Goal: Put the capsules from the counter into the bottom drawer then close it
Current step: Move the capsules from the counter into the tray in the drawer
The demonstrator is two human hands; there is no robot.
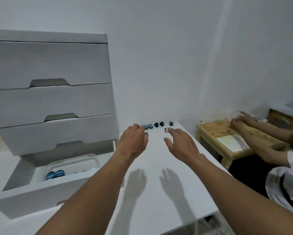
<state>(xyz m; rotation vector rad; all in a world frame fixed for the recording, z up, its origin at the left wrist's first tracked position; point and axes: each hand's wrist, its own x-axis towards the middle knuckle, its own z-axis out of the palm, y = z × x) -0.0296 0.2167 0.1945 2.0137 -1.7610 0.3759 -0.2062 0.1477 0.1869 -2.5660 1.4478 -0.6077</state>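
Several small capsules [156, 125], blue and dark, lie in a loose row at the far edge of the white counter [159, 167] against the wall. My left hand [133, 141] reaches over the counter with its fingertips at the blue capsules [148, 127] on the left of the row. My right hand [181, 143] is spread, fingers straight, its fingertips at a silver-topped capsule [167, 130]. The bottom drawer [23, 189] of the white drawer unit stands pulled out at the left. A clear tub [95, 160] inside it holds blue capsules [55, 174].
The drawer unit's three upper drawers [50, 102] are closed. At the right, another person's hands [240, 122] work over a low wooden table [215, 131]. The counter's right edge drops off beside that table.
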